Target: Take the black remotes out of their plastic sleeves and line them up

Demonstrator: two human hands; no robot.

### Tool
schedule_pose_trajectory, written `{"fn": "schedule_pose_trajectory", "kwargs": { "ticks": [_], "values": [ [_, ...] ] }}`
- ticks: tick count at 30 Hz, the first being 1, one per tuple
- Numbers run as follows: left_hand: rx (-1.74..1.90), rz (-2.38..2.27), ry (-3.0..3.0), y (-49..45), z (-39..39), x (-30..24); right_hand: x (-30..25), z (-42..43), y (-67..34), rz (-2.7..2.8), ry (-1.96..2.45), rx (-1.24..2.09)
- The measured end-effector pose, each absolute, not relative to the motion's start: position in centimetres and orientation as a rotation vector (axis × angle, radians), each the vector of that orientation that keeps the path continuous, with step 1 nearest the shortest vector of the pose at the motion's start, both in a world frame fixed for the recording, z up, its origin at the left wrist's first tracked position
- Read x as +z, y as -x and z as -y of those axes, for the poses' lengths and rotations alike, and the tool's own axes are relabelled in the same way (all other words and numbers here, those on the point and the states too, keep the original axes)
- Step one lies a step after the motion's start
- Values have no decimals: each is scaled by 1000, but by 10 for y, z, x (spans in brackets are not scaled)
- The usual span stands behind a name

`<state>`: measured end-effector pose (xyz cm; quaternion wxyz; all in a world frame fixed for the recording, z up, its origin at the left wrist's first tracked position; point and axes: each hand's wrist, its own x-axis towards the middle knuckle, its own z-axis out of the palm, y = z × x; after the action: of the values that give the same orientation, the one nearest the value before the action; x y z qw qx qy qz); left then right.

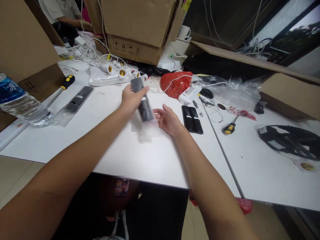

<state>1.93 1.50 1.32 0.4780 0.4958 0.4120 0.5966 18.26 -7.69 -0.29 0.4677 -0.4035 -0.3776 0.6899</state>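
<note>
My left hand (132, 99) grips a black bar-shaped item in a clear plastic bag (145, 108) above the white table (117, 146), thumb across its upper part. The bag's loose lower end is blurred. Just right of that end is my right hand (168, 120), palm partly up and fingers apart; whether they touch the plastic I cannot tell. Two black bar-shaped items (192, 119) without a bag lie side by side to the right of it. Another bagged black item (79, 99) rests on the table at the left.
A water bottle (22, 100) and a screwdriver (61, 88) lie at left, before cardboard boxes (140, 26). Behind are lamp sockets (107, 69), a red bag (175, 83) and a power strip (190, 95). A second screwdriver (230, 127) and a black reel (290, 140) are at right.
</note>
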Motion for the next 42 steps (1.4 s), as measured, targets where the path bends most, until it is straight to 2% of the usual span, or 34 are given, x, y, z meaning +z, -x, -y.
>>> {"fn": "schedule_pose_trajectory", "kwargs": {
  "ticks": [6,22,42],
  "values": [
    [1453,-967,-1299,-53,-20,8,1,84,-175,995,1087,1477],
    [1257,-833,-1113,-31,-21,5,7,87,-183,1040,1185,1551],
    [1280,-772,-1114,-30,-18,4,10,88,-183,1056,1263,1554]
  ]
}}
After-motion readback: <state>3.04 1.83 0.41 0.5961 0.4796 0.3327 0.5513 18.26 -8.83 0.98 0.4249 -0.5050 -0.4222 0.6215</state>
